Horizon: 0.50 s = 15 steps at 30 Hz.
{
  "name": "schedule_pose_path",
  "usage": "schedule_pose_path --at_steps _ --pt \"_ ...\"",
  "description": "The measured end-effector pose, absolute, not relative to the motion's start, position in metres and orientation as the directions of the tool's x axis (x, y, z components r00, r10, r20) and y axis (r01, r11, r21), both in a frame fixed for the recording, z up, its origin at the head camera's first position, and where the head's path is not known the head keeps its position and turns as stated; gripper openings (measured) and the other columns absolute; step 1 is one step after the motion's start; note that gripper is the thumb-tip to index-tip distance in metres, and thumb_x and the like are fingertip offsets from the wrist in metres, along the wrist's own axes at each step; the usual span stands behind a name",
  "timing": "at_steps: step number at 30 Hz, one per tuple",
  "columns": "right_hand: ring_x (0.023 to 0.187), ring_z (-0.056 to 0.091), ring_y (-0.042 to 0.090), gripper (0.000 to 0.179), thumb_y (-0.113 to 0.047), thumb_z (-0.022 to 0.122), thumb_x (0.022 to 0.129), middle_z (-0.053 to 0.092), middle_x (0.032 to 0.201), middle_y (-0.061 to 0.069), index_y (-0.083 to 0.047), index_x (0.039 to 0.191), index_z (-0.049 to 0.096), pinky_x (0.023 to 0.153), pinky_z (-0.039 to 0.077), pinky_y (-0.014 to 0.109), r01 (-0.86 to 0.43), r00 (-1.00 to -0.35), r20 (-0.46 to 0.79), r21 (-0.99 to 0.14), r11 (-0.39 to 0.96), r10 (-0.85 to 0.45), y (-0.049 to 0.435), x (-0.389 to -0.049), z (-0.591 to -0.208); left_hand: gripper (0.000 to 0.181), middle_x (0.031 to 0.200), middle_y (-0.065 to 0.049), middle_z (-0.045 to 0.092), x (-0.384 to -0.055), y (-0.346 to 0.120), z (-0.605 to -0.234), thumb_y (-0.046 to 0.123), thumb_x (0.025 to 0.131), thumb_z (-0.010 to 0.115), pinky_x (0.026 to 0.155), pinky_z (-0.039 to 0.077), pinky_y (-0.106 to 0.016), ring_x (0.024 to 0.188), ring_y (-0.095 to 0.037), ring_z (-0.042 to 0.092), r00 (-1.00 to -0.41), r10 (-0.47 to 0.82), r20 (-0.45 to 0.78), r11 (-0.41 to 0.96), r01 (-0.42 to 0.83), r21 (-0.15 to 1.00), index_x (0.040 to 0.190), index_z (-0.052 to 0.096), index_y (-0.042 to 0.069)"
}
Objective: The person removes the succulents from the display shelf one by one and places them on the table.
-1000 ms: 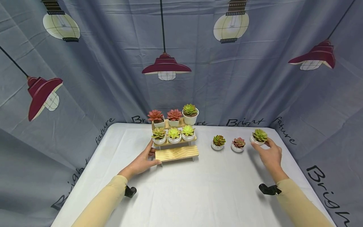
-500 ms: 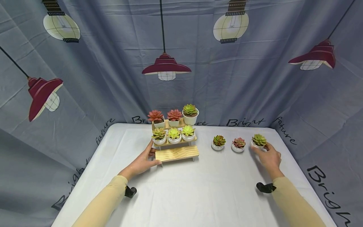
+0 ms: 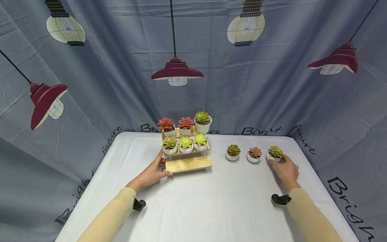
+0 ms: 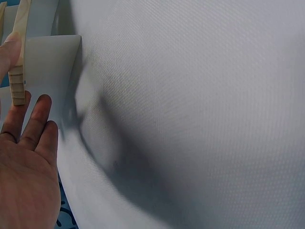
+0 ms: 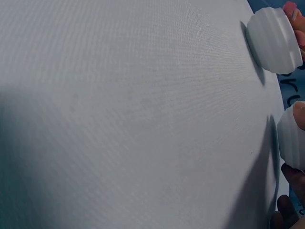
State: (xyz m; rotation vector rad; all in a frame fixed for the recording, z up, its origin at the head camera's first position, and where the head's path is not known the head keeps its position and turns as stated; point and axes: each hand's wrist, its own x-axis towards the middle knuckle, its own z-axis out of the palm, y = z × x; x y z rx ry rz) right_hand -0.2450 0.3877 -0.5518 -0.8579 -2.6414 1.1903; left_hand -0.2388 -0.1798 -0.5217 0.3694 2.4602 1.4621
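Observation:
At the table's right, my right hand (image 3: 286, 170) holds a small white pot with a green succulent (image 3: 275, 151), thumb and fingers on its sides. The right wrist view shows part of this white pot (image 5: 289, 138) at its right edge, close to the table. My left hand (image 3: 152, 174) grips the left end of a tiered wooden plant stand (image 3: 188, 163). In the left wrist view the thumb and a fingertip meet the end of its wooden board (image 4: 18, 76); the other fingers extend. Nothing sits on the lowest step.
Three light-green succulents (image 3: 185, 142) line the middle step. Two red succulents (image 3: 185, 123) and a larger green one (image 3: 202, 121) stand on the top step. Right of the stand are a red-green succulent (image 3: 233, 152) and a pink one (image 3: 254, 154) on the white table (image 3: 223, 201).
My right hand has come slightly left and lower with the green succulent, whose pot now sits level beside the pink one. The left hand and the stand have stayed put.

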Motion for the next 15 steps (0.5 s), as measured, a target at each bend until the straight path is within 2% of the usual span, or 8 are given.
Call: schedule_pose_path --at_steps 8,15 --pt "0.136 0.028 0.049 0.094 -0.054 0.067 0.094 0.039 0.155 0.028 0.002 0.159 0.029 0.11 0.023 0.063 0.458 -0.822 -0.122 -0.722 0.519 0.556 0.3887 -0.2443 -0.5557 0.117 0.137 -0.011 0.051 -0.2377 -0.1793 -0.5208 0.029 0.09 0.082 0.112 0.037 -0.051 0.125 -0.028 0.051 -0.934 0.347 -0.088 0.466 0.091 0.88 0.166 -0.007 0.021" --pt "0.136 0.028 0.048 0.094 -0.054 0.067 0.093 0.04 0.154 0.028 0.001 0.159 0.03 0.109 0.024 0.062 0.459 -0.826 -0.125 -0.715 0.527 0.55 0.3899 -0.2449 -0.5564 0.117 0.136 -0.01 0.05 -0.2371 -0.1789 -0.5194 0.029 0.09 0.083 0.113 0.037 -0.05 0.126 -0.027 0.051 -0.934 0.346 -0.094 0.47 0.086 0.879 0.166 -0.006 0.024"
